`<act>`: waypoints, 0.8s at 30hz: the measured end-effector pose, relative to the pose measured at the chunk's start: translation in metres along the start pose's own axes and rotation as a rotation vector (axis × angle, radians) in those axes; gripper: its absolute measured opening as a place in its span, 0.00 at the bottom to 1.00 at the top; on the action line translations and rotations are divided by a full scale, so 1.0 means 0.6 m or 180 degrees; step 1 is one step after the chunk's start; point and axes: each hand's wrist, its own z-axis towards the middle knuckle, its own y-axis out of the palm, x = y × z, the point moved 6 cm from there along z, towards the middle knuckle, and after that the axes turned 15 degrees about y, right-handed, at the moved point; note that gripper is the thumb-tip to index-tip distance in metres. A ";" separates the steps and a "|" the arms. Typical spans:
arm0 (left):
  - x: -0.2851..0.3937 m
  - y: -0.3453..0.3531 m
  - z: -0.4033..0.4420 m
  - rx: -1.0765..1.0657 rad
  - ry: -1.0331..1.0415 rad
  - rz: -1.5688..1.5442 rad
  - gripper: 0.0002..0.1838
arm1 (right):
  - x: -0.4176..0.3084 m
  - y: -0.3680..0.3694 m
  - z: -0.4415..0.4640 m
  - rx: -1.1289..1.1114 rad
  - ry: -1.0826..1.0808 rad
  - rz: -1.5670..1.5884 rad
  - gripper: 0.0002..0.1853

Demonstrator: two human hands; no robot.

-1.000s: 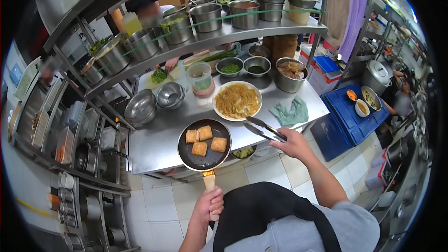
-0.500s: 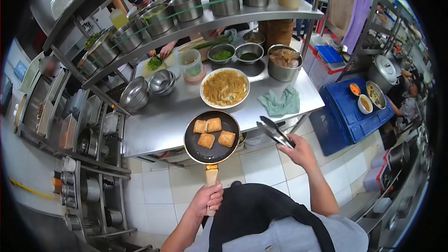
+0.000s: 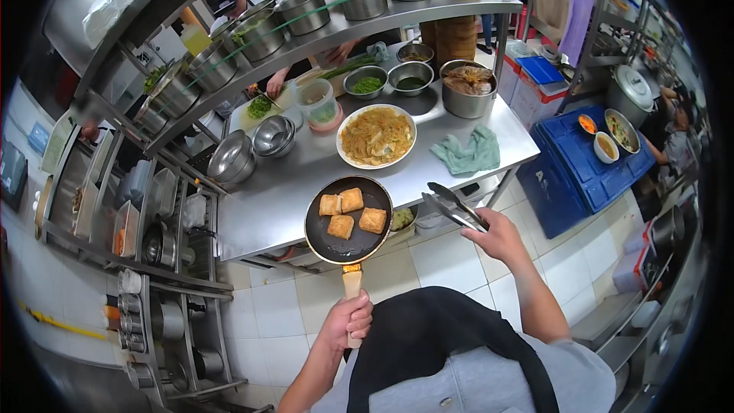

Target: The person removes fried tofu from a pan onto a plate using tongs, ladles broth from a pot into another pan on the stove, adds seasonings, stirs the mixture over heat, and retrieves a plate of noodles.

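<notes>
My left hand [image 3: 348, 321] is wrapped round the light wooden handle of a black frying pan [image 3: 348, 248]. Several golden-brown fried tofu-like squares [image 3: 372, 220] lie in the pan, which is held level in front of the steel table's near edge. In my right hand [image 3: 495, 235] is a pair of tongs [image 3: 456, 206], its dark tips apart with nothing between them and pointing up and left, to the right of the pan. Just beyond the pan, a white plate of noodles [image 3: 377, 136] sits on the table.
On the steel table [image 3: 260, 218] are a green cloth [image 3: 468, 151], a pot of cooked food [image 3: 469, 90], bowls of chopped greens [image 3: 365, 82] and nested metal bowls [image 3: 232, 158]. A shelf of pots [image 3: 301, 11] crosses above. Co-workers' hands [image 3: 277, 84] work behind it. Right stands a blue chest [image 3: 558, 183].
The view has shifted slightly, so the surroundings sit a little differently in it. Both hands keep their hold on the pan and tongs; the pan stays just in front of the noodle plate.
</notes>
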 end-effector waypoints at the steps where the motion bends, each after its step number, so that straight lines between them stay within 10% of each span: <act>1: 0.009 -0.007 -0.004 -0.0006 0.0006 0.0005 0.08 | -0.010 0.005 -0.003 0.0016 0.0007 0.0017 0.26; 24: 0.156 -0.165 -0.094 0.0165 0.0697 -0.0324 0.10 | -0.225 0.190 -0.052 -0.0209 -0.0510 -0.0174 0.28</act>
